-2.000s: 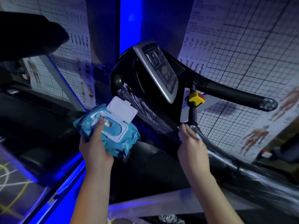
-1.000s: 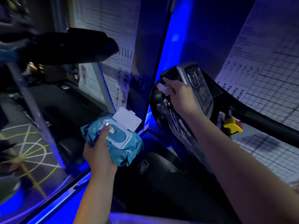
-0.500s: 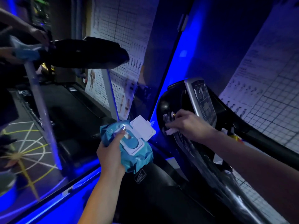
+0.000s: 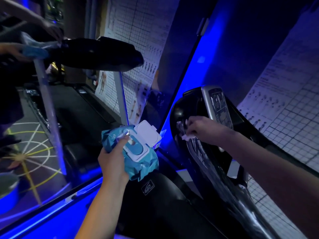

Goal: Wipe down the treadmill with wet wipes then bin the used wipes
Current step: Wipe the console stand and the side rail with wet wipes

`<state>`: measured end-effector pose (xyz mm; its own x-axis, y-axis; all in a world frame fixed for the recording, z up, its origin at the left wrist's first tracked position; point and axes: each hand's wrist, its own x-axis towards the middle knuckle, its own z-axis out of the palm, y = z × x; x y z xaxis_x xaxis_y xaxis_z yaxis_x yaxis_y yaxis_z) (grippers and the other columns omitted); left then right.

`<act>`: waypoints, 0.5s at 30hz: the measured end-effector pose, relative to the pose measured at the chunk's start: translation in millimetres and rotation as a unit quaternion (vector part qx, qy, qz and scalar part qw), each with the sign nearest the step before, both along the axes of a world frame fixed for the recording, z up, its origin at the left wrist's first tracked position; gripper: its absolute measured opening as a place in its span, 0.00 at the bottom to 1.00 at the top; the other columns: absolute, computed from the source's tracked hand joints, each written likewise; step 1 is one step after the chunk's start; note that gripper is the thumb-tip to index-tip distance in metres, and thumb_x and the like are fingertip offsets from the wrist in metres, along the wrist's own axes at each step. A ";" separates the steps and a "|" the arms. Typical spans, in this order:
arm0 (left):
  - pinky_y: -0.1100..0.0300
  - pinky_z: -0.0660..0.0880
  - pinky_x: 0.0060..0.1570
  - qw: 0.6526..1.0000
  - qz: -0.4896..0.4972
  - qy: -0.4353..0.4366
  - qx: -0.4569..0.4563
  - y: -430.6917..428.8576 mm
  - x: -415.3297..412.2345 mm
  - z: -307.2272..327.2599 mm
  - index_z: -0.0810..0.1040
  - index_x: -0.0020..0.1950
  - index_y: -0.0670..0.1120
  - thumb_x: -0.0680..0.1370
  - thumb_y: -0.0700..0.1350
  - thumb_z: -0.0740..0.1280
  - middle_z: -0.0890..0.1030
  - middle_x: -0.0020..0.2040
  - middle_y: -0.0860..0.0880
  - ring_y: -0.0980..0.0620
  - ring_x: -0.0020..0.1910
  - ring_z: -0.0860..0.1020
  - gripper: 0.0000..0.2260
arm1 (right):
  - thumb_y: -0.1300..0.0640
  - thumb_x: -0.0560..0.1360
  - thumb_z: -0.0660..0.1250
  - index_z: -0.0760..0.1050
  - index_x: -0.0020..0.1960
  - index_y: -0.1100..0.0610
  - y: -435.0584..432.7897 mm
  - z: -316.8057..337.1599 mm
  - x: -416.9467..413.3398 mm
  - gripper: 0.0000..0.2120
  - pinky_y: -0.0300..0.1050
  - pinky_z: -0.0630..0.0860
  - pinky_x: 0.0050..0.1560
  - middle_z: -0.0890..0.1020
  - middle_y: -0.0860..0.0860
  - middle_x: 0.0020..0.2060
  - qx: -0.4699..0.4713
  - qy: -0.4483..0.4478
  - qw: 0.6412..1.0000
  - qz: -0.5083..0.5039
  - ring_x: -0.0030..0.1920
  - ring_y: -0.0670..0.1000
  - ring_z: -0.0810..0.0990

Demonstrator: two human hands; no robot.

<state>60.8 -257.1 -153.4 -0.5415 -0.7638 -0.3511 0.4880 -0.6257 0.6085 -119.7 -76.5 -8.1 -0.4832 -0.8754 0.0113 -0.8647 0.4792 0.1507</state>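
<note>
The black treadmill console [image 4: 183, 128] stands at centre right, with a silver-framed display panel [image 4: 218, 104] on its upper face. My right hand [image 4: 202, 128] presses a small white wet wipe [image 4: 188, 136] against the console's left side, just below the panel. My left hand [image 4: 112, 161] holds a teal pack of wet wipes [image 4: 138, 152] at centre, its white flip lid [image 4: 149, 133] standing open. The dark treadmill base [image 4: 155, 204] lies below both hands.
A mirror on the left reflects a second treadmill handlebar [image 4: 100, 56], a silver upright [image 4: 50, 118] and another person's hands [image 4: 25, 50]. Exercise charts [image 4: 284, 109] cover the right wall. A blue-lit strip [image 4: 51, 213] runs along the floor edge. A blue bucket [image 4: 8, 192] sits at lower left.
My right hand moved from the right handrail up to the console's top left edge, then down its left side with the wipe. My view turned left; the pack stayed in my left hand.
</note>
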 end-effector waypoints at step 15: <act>0.36 0.82 0.58 0.999 -0.042 -0.012 -0.014 -0.4 -2.0 -7.5 0.86 0.58 0.43 0.71 0.38 0.81 0.88 0.51 0.42 0.39 0.53 0.87 0.16 | 0.62 0.79 0.67 0.84 0.51 0.65 -22.7 4.0 -34.2 0.08 0.45 0.70 0.48 0.76 0.59 0.49 -0.065 0.102 0.993 -0.001 0.50 0.60 0.76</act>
